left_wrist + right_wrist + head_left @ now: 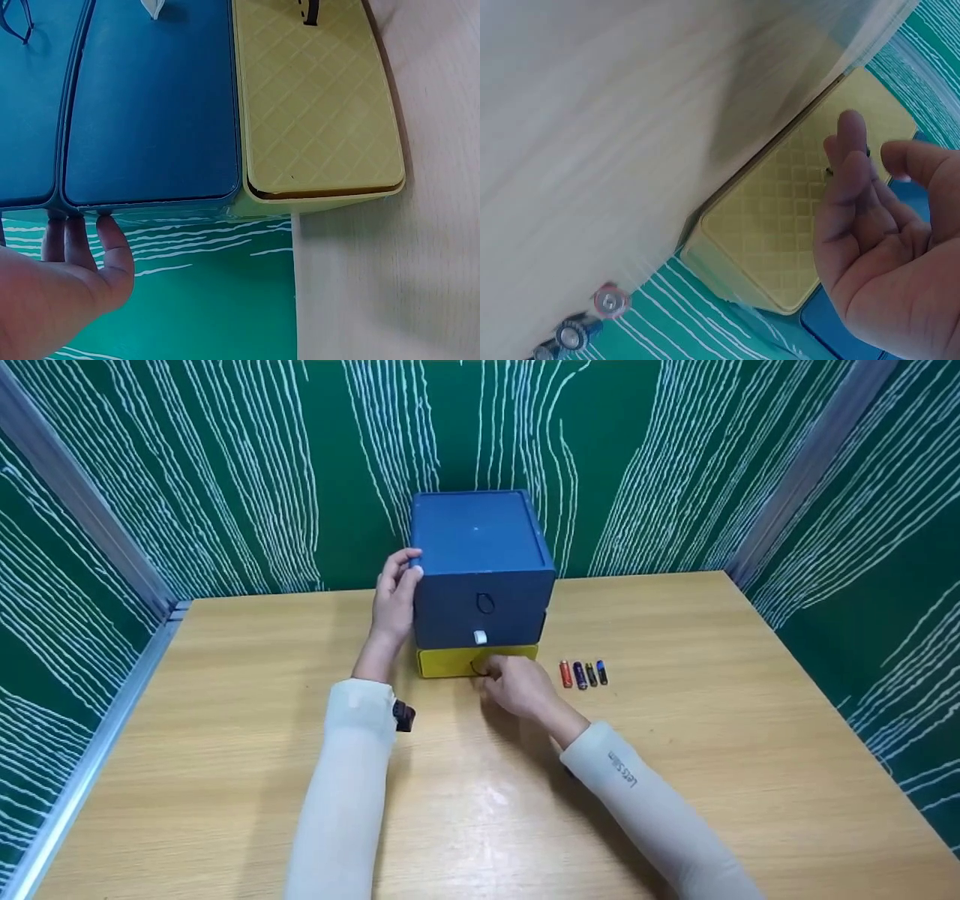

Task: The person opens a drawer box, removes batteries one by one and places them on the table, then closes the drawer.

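In the middle of the head view, a boxy blue plastic drawer unit (480, 536) stands on a light wood-grain table (187, 780), with a yellow plastic drawer (444, 663) at its base, its front embossed with a diamond pattern. The right hand (517, 686), just below the centre of the frame, curls its fingers at the thin black loop handle (475, 667) on the yellow drawer and holds it; the fingers hide part of the loop. The left hand (394, 600), left of centre, has its fingers extended, with the fingertips against the unit's left side near the upper front corner. In the left wrist view, a narrow dark gap shows along the near end of the yellow front.

Above the yellow drawer, the blue front bears a small white tab (481, 637) and, higher up, a black loop (478, 604). Right of the unit, four small cylindrical batteries lie side by side: a red battery (565, 674), a dark purple battery (580, 676), a dark green battery (591, 674) and a black-and-blue battery (601, 673). Behind rises a green wall (459, 427) with wavy white lines. Pale sleeves (337, 810) cover both forearms.
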Demonstrator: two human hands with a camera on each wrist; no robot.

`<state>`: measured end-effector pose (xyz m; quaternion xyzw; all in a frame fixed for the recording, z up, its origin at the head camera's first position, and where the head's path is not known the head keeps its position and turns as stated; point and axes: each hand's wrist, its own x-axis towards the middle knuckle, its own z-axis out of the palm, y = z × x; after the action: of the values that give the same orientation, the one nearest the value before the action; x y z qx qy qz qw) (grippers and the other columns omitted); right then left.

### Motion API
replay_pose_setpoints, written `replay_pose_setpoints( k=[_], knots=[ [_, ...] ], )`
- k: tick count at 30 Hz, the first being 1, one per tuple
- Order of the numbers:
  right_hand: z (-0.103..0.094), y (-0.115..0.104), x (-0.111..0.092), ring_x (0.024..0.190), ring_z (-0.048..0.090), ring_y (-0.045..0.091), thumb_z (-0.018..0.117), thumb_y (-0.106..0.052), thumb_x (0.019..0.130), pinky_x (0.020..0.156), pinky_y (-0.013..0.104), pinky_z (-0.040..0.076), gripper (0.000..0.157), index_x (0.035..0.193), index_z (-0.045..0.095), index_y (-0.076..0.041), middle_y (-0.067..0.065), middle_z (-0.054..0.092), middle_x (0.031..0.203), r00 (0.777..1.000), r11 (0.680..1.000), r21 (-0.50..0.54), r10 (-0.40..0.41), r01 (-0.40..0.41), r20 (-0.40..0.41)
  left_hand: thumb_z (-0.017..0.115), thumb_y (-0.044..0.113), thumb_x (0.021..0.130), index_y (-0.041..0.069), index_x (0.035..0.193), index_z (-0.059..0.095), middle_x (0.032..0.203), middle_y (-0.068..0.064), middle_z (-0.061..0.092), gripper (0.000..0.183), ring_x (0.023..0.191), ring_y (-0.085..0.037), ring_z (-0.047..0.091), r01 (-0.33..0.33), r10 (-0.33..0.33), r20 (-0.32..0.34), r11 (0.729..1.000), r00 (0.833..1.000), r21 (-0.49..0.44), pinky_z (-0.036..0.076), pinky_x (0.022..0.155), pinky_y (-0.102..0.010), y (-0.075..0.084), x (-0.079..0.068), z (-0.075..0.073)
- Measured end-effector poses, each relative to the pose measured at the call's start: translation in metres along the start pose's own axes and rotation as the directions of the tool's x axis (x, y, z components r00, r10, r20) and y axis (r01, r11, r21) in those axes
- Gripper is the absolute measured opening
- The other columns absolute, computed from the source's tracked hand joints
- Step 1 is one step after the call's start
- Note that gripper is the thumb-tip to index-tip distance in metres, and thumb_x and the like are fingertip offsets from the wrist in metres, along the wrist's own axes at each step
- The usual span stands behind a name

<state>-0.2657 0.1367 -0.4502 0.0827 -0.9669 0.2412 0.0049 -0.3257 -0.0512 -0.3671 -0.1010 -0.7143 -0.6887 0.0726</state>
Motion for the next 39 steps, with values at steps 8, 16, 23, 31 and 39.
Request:
replay_pose_setpoints(
  k=[8, 16, 23, 31, 39],
  knots=[
    [-0.003, 0.002, -0.007, 0.064, 0.05, 0.013, 0.055, -0.025, 0.08, 0.059, 0.027, 0.04, 0.012, 0.086, 0.065, -0.022, -0.008, 0.059, 0.074, 0.998, 0.997, -0.042, -0.067, 0.067, 0.021, 0.04, 0.031, 0.089, 0.028, 0.116, 0.047, 0.128, 0.003, 0.034, 0.028, 0.115, -0.013, 0.034, -0.018, 0.018, -0.001, 1.0, 1.0, -0.014, 0.031, 0.097, -0.036, -0.001, 0.001, 0.001],
    [-0.004, -0.001, -0.02, 0.056, 0.047, 0.012, 0.055, -0.026, 0.078, 0.05, 0.026, 0.036, 0.008, 0.075, 0.062, -0.023, -0.008, 0.052, 0.06, 0.992, 0.988, -0.099, -0.123, 0.122, -0.006, 0.041, 0.031, 0.089, 0.029, 0.115, 0.047, 0.127, 0.003, 0.035, 0.027, 0.114, -0.013, 0.034, -0.04, 0.04, -0.004, 0.999, 0.999, 0.001, 0.031, 0.095, -0.037, -0.002, 0.002, 0.002],
    [-0.004, -0.001, -0.032, 0.053, 0.046, 0.01, 0.054, -0.024, 0.077, 0.047, 0.024, 0.034, 0.009, 0.073, 0.061, -0.023, -0.009, 0.051, 0.058, 0.977, 0.971, -0.129, -0.209, 0.203, -0.035, 0.04, 0.028, 0.089, 0.024, 0.116, 0.048, 0.127, 0.002, 0.036, 0.028, 0.114, -0.013, 0.034, -0.055, 0.055, 0.001, 0.998, 0.999, -0.009, 0.03, 0.096, -0.035, -0.002, 0.002, 0.001],
    [-0.005, -0.003, -0.043, 0.051, 0.045, 0.009, 0.056, -0.027, 0.077, 0.047, 0.024, 0.034, 0.01, 0.067, 0.057, -0.024, -0.01, 0.05, 0.055, 0.978, 0.966, -0.16, -0.209, 0.205, -0.007, 0.038, 0.023, 0.089, 0.016, 0.119, 0.045, 0.129, -0.004, 0.033, 0.031, 0.115, -0.018, 0.033, -0.025, 0.025, 0.007, 0.999, 1.0, -0.026, 0.028, 0.097, -0.038, 0.019, -0.01, 0.003],
    [-0.006, -0.004, -0.051, 0.051, 0.047, 0.007, 0.057, -0.026, 0.077, 0.048, 0.023, 0.037, 0.007, 0.071, 0.061, -0.023, -0.011, 0.054, 0.059, 0.972, 0.96, -0.152, -0.236, 0.235, 0.009, 0.04, 0.029, 0.089, 0.027, 0.116, 0.048, 0.127, 0.0, 0.035, 0.028, 0.113, -0.015, 0.035, -0.028, 0.028, -0.007, 0.999, 1.0, -0.018, 0.03, 0.095, -0.036, -0.001, 0.001, 0.002]
  ],
)
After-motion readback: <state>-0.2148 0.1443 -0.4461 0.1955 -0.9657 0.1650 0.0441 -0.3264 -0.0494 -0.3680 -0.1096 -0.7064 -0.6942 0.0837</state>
